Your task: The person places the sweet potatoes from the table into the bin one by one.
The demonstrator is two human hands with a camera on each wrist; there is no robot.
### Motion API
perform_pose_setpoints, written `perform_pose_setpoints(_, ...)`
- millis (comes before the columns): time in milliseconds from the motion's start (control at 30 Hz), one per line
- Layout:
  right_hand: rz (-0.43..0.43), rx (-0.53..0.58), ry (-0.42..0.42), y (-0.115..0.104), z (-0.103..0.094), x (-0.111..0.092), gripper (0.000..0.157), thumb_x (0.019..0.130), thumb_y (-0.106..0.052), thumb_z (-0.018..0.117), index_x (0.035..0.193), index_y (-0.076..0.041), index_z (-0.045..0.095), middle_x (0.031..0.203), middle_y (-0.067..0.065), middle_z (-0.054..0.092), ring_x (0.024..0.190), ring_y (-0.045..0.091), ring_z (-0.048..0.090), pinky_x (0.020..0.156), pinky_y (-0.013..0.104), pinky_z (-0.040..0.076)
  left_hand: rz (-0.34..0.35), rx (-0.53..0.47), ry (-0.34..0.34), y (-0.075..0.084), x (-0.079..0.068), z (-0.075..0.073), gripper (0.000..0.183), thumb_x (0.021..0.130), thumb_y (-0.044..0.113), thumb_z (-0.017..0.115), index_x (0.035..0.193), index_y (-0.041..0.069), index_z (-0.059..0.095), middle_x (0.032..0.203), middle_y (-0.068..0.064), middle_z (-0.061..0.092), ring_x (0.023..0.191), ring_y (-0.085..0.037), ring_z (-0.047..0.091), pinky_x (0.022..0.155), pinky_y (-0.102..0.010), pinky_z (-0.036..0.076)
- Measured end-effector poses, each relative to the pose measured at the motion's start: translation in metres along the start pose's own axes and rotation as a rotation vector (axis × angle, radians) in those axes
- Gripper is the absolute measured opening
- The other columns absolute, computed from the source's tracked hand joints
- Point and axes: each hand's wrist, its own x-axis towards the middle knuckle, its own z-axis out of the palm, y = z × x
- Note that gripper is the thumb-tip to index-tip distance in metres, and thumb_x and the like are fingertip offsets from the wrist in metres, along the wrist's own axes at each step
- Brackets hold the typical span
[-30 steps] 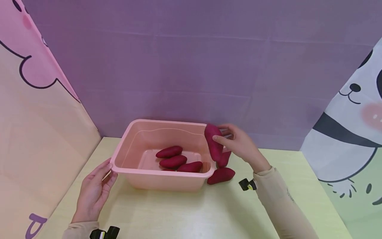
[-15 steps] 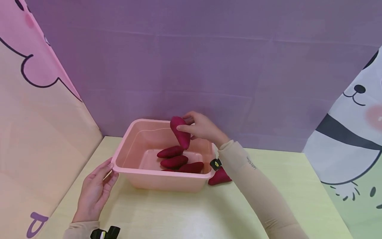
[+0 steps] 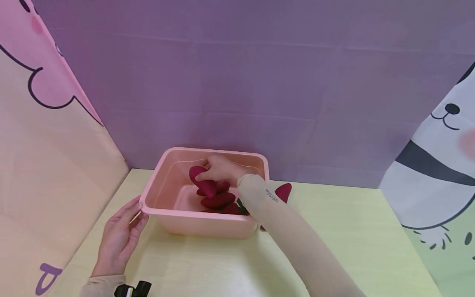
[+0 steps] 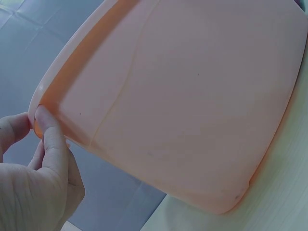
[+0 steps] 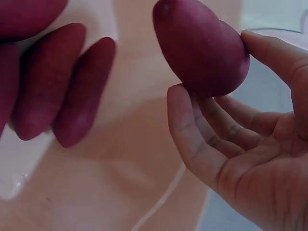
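Observation:
A pink plastic basin [image 3: 208,226] stands on the table, and my left hand [image 3: 118,241] pinches its rim at the near left corner. In the left wrist view the thumb and fingers grip the lip above the basin's outer wall [image 4: 192,101]. My right hand [image 3: 222,168] reaches inside the basin and holds a dark red sweet potato [image 3: 201,180] between thumb and fingers. The right wrist view shows this held sweet potato [image 5: 204,50] apart from several others lying on the basin floor, such as one sweet potato [image 5: 50,82] at the left.
Right of the basin lies another sweet potato [image 3: 283,192], partly behind the right sleeve [image 3: 293,231]; a sliver of red shows below it. A purple cloth backdrop [image 3: 230,82] rises behind the pale table [image 3: 208,264], with printed side panels left and right.
My right hand has carried the sweet potato from the right of the basin leftward over the rim, then down inside. My left hand has stayed on the rim.

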Motion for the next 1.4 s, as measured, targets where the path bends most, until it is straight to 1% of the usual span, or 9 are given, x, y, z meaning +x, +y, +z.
perform_pose_setpoints(167,0.031,-0.186,-0.026,0.011,0.01,0.003,0.036,0.087,-0.024,0.08,0.112,-0.008,0.06,0.093,0.003,0.066,0.081,0.019,0.063,0.063,0.032,0.061,-0.01,0.002,0.003,-0.001,0.0,0.002,0.025,0.101,-0.002,0.055,0.116,0.003,0.075,0.112,-0.007,0.067,0.092,-0.017,0.066,0.086,-0.024,0.056)
perform_pose_setpoints(367,0.072,-0.281,-0.18,0.022,0.01,0.003,0.037,0.083,-0.025,0.081,0.112,-0.007,0.066,0.092,0.002,0.066,0.084,0.018,0.062,0.068,0.033,0.06,-0.006,0.013,-0.008,-0.002,0.0,0.003,0.025,0.101,-0.002,0.055,0.116,0.003,0.074,0.114,-0.007,0.066,0.093,-0.016,0.066,0.086,-0.023,0.056)
perform_pose_setpoints(533,0.117,-0.263,-0.258,0.025,0.009,0.001,0.043,0.082,-0.02,0.081,0.122,-0.009,0.067,0.094,0.001,0.066,0.086,0.021,0.062,0.069,0.038,0.06,-0.005,0.007,-0.017,-0.002,0.0,0.003,0.025,0.101,-0.002,0.055,0.117,0.002,0.074,0.114,-0.008,0.066,0.093,-0.016,0.066,0.087,-0.023,0.056)
perform_pose_setpoints(767,0.099,-0.208,-0.281,0.026,0.008,0.001,0.037,0.088,-0.013,0.075,0.124,-0.006,0.069,0.092,0.009,0.069,0.086,0.03,0.067,0.074,0.043,0.062,-0.009,-0.002,-0.019,-0.003,0.001,0.004,0.025,0.101,-0.003,0.055,0.116,0.002,0.074,0.114,-0.008,0.065,0.094,-0.016,0.066,0.087,-0.023,0.056)
perform_pose_setpoints(967,0.052,-0.249,-0.227,0.021,0.007,0.001,0.018,0.09,-0.016,0.074,0.103,-0.005,0.07,0.079,0.011,0.063,0.074,0.027,0.063,0.069,0.042,0.062,-0.012,0.008,-0.012,-0.004,0.001,0.003,0.025,0.101,-0.002,0.055,0.116,0.003,0.074,0.114,-0.007,0.066,0.094,-0.016,0.066,0.087,-0.023,0.056)
perform_pose_setpoints(1067,0.001,-0.249,-0.17,0.013,0.001,-0.004,0.014,0.091,-0.018,0.074,0.09,-0.006,0.066,0.068,0.008,0.055,0.062,0.023,0.055,0.058,0.035,0.058,-0.012,0.005,-0.011,-0.004,0.001,0.003,0.025,0.101,-0.002,0.055,0.117,0.003,0.074,0.114,-0.007,0.066,0.094,-0.016,0.066,0.086,-0.023,0.056)
perform_pose_setpoints(1167,-0.056,-0.15,-0.126,0.002,-0.007,-0.014,0.022,0.091,-0.017,0.073,0.079,-0.01,0.057,0.061,0.004,0.044,0.055,0.02,0.045,0.049,0.028,0.046,-0.014,0.004,-0.007,-0.003,0.001,0.002,0.025,0.101,-0.001,0.056,0.117,0.003,0.074,0.114,-0.007,0.067,0.094,-0.016,0.066,0.086,-0.023,0.056)
perform_pose_setpoints(1267,-0.092,-0.109,-0.095,-0.012,-0.017,-0.027,0.025,0.091,-0.008,0.063,0.074,-0.009,0.045,0.062,0.003,0.032,0.055,0.02,0.033,0.047,0.026,0.029,-0.014,-0.006,-0.008,-0.002,0.001,0.002,0.025,0.101,-0.002,0.056,0.117,0.002,0.074,0.113,-0.007,0.067,0.093,-0.016,0.066,0.086,-0.023,0.056)
perform_pose_setpoints(1400,-0.108,-0.216,-0.02,-0.028,-0.029,-0.047,0.002,0.091,-0.013,0.058,0.093,-0.014,0.058,0.079,0.0,0.054,0.069,0.013,0.049,0.06,0.024,0.043,-0.012,-0.023,-0.007,0.0,0.0,0.0,0.025,0.101,-0.003,0.055,0.117,0.002,0.074,0.114,-0.007,0.067,0.094,-0.017,0.066,0.087,-0.024,0.056)
